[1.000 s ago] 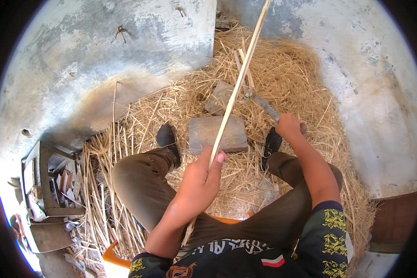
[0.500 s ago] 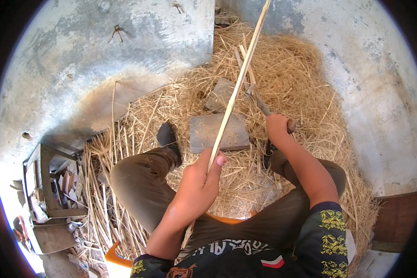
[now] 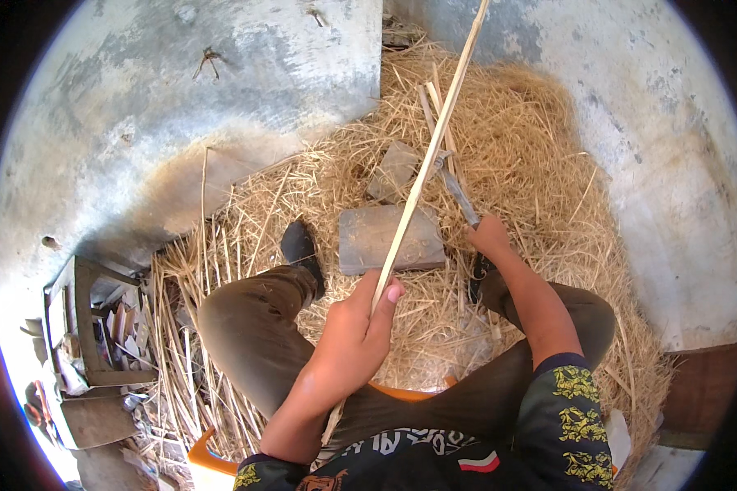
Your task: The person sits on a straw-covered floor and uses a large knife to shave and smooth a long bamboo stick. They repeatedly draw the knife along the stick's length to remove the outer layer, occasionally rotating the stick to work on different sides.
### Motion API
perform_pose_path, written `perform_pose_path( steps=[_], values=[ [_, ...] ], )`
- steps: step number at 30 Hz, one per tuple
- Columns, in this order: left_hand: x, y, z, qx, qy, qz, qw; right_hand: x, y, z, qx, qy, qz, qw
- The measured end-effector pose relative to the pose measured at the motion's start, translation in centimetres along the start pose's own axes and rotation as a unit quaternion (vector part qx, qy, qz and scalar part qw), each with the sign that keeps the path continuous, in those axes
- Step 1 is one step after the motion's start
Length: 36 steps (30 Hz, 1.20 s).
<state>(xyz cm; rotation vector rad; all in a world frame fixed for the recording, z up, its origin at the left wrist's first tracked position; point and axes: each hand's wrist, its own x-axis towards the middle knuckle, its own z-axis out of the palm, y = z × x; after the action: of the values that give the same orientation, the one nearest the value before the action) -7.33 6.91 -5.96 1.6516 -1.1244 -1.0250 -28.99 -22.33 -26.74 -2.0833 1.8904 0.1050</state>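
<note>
A long, pale split strip [image 3: 439,135], probably bamboo, rises at a slant from my left hand [image 3: 348,340], which is closed round its lower part with the thumb along it. The strip's far end leaves the picture at the top. My right hand [image 3: 491,236] grips a hooked knife [image 3: 460,199] with a dark metal blade; its handle is mostly hidden in the fist. The blade's bent tip is close to the strip's right side; whether they touch I cannot tell. Below the strip lies a flat grey block [image 3: 368,245], with a smaller rough block [image 3: 395,169] beyond it.
Straw-like shavings [image 3: 524,131] cover the floor and heap up at the far right. Several long thin sticks [image 3: 184,360] lie at the left by a wooden frame box [image 3: 86,327] filled with scraps. Weathered walls [image 3: 205,106] rise on both sides. An orange seat [image 3: 401,393] shows under me.
My right hand has turned and shifted slightly, hiding the handle end that showed before, and the blade has swung a little. The left hand keeps its hold on the strip.
</note>
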Motion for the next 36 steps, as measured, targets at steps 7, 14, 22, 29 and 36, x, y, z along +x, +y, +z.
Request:
perform_pose_path(
  steps=[7,14,22,29,36],
  values=[
    [-0.1,-0.2,0.0,0.002,-0.008,0.002,1.0,0.2,-0.2,1.0,0.056,0.046,0.013,0.997],
    [-0.4,0.0,-0.2,-0.012,0.001,0.024,1.0,1.2,0.0,0.9,0.065,0.073,-0.023,0.995],
    [-0.2,-0.5,-0.5,-0.009,0.015,0.016,1.0,-0.6,-2.0,-0.6,-0.012,0.055,0.02,0.998],
    [0.0,-0.2,-0.3,-0.003,0.009,-0.003,1.0,1.4,-0.4,-0.9,-0.107,0.038,-0.04,0.993],
    [0.1,0.2,-0.5,0.004,-0.012,-0.033,0.999,4.0,-0.3,1.2,-0.022,0.035,-0.045,0.998]
  ],
)
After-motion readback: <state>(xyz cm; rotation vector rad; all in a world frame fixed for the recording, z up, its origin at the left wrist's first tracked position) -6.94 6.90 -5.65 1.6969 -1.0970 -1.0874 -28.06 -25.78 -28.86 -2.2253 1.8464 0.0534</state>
